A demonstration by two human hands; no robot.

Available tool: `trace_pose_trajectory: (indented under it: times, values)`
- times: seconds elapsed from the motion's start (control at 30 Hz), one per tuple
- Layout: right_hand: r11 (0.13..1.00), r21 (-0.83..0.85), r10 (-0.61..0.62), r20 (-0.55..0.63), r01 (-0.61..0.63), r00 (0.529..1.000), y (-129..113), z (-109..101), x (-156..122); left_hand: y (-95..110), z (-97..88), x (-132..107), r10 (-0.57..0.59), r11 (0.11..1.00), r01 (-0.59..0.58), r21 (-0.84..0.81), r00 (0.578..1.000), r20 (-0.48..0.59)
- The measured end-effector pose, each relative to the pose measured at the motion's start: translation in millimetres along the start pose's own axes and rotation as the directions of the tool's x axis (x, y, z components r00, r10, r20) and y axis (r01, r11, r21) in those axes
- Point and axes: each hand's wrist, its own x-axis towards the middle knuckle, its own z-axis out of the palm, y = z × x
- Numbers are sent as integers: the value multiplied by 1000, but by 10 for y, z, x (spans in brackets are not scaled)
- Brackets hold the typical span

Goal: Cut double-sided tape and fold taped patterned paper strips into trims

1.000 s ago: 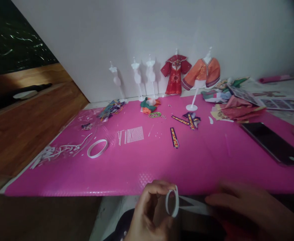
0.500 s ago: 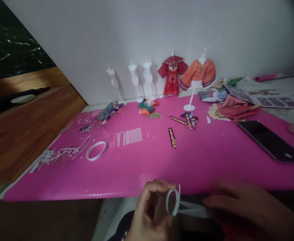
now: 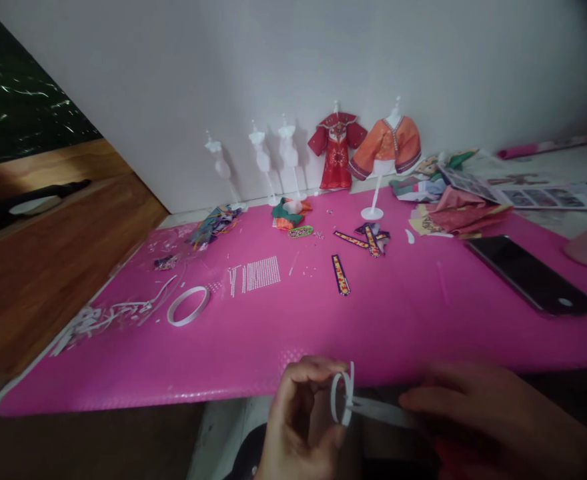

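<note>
Left hand [image 3: 298, 420] is curved so the white ring [image 3: 333, 398] is pinched upright between thumb and fingers by the worktop's near edge [image 3: 203, 396], seemingly steadied with its rim exposed to scissors [image 3: 381, 411] gripped by the blurred right hand [image 3: 493, 410].

Upright white ring [image 3: 347, 415], scissors [image 3: 382, 411] at its edge

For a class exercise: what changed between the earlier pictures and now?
The scissors have nearly closed at the white tape roll; a strip end now sticks up. The left hand still holds the roll, the right hand the scissors; the red dress and phone stayed put.
</note>
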Motion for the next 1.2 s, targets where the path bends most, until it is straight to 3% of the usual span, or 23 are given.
trace_pose_trajectory:
  times: [0.9,1.2]
  values:
    - [995,87,46,95,-54,994,-8,26,41,-49,-4,34,26,1000,-26,-3,1000,15]
    - [994,96,49,55,-54,997,-44,25,77,-75,-5,29,6,999,-5,35,1000,-31]
